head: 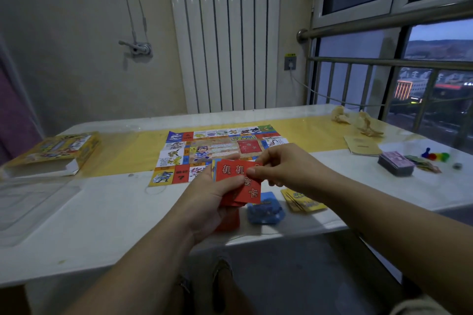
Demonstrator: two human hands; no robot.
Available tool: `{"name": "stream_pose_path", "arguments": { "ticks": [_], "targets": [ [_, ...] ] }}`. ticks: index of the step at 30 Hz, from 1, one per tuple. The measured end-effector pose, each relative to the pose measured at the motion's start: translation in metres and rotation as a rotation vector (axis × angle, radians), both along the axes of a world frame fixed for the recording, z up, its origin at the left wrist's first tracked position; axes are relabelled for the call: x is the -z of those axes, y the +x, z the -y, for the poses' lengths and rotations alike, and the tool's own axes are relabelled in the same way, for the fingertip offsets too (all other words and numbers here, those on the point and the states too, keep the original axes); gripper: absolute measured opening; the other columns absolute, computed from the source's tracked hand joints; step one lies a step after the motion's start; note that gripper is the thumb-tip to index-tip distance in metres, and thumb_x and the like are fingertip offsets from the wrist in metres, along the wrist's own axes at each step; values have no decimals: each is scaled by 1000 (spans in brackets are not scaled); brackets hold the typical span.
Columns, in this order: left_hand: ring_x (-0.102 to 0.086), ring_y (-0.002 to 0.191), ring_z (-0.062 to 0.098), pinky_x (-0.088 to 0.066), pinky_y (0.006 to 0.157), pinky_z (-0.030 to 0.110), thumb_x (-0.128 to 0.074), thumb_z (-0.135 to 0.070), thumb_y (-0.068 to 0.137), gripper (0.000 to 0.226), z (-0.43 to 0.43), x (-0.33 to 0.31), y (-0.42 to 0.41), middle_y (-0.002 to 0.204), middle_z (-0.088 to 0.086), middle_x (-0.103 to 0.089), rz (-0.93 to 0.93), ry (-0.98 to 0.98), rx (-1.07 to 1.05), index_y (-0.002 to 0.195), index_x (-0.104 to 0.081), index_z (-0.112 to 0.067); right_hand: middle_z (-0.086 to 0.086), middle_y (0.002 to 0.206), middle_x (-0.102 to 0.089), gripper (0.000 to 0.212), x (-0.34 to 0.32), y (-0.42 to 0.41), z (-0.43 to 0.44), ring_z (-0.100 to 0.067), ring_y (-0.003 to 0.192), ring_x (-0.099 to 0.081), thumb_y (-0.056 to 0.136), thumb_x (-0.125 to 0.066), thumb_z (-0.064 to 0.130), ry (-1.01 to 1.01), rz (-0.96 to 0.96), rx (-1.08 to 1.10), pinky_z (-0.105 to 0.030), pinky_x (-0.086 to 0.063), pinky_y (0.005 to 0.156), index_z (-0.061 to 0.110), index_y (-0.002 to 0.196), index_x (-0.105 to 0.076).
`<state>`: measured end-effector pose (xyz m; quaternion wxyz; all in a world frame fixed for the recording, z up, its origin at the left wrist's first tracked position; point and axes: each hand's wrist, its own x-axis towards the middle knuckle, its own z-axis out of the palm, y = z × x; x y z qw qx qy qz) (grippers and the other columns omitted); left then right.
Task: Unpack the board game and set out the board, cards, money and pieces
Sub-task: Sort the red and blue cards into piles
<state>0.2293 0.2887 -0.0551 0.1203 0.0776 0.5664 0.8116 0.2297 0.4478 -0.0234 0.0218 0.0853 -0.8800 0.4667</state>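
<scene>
My left hand (212, 194) grips a fanned stack of red cards (234, 174) above the table's near edge. My right hand (284, 166) pinches the top red card at its right side. Behind them the game board (204, 146) lies unfolded on the yellow runner. A blue card pile (266, 211) and a yellow card pile (303, 201) lie on the table just under my hands. At the right sit a stack of paper money (396, 163), some loose notes (425, 163), coloured pawns (435, 155) and a die (457, 166).
The yellow game box (55, 151) lies open at the far left, with a clear plastic tray (30, 202) in front of it. A booklet (362, 145) and dried roots (368, 125) lie at the back right. A railing and window stand to the right.
</scene>
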Motion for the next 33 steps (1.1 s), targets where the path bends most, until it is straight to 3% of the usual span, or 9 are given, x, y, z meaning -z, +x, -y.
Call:
{"name": "stream_pose_path", "arguments": {
  "ticks": [4,7,12,15,18,22,26,30,33],
  "targets": [
    [-68,74,17,-55,54,25,-49,-1,92,33,17,3,3,96,11,-71,6,76,-38,118,-60,-19,-4,73,-65,14,0,-6,7,-8,58,-51,80,-72,21,-127,72,9,-23,-41,57,12,76,-62],
    [-70,83,22,-57,59,29,-54,0,89,36,28,7,5,101,13,-71,-40,52,-86,118,-59,-21,-1,70,-65,10,3,-7,13,-9,60,-51,82,-70,19,-178,136,-41,-23,-42,58,12,79,-64],
    [-69,64,12,-53,50,21,-62,2,83,27,31,6,8,78,5,-73,-67,50,-144,104,-62,-15,7,62,-64,4,10,-11,31,-8,58,-51,84,-68,19,-212,145,-75,-23,-41,57,17,81,-67],
    [-67,60,12,-52,50,22,-54,-2,91,12,35,5,7,72,5,-71,-17,65,-143,95,-61,-11,6,62,-62,7,11,-16,35,-10,60,-50,84,-69,18,-192,120,-34,-23,-39,57,17,78,-66],
    [-65,67,15,-53,57,27,-46,0,93,15,44,7,5,80,10,-68,5,65,-144,94,-58,-9,2,67,-62,5,11,-19,36,-13,61,-49,85,-68,16,-200,148,-20,-25,-40,57,16,80,-65],
    [-69,71,15,-55,59,27,-54,1,90,22,50,13,4,86,6,-72,-66,-24,-164,106,-59,-13,-7,75,-62,3,12,-16,44,-11,58,-48,85,-67,13,-237,166,-62,-22,-40,55,13,83,-65],
    [-69,73,18,-55,67,31,-61,0,86,20,51,17,0,83,5,-73,-51,-28,-234,98,-62,-15,-11,89,-66,3,16,-16,51,-14,71,-53,88,-64,17,-245,181,-97,-22,-43,61,16,90,-66],
    [-69,80,22,-56,70,32,-65,-5,84,22,51,19,-1,93,10,-73,-32,-10,-259,104,-60,-14,-8,92,-68,5,18,-21,51,-15,77,-55,89,-63,19,-231,194,-94,-22,-43,63,17,92,-66],
    [-68,77,18,-53,74,34,-62,-12,87,17,52,18,-2,89,7,-73,13,35,-239,105,-60,-13,-3,80,-65,10,18,-22,50,-11,66,-49,90,-62,16,-231,172,-70,-19,-39,56,12,98,-66]
  ]
}}
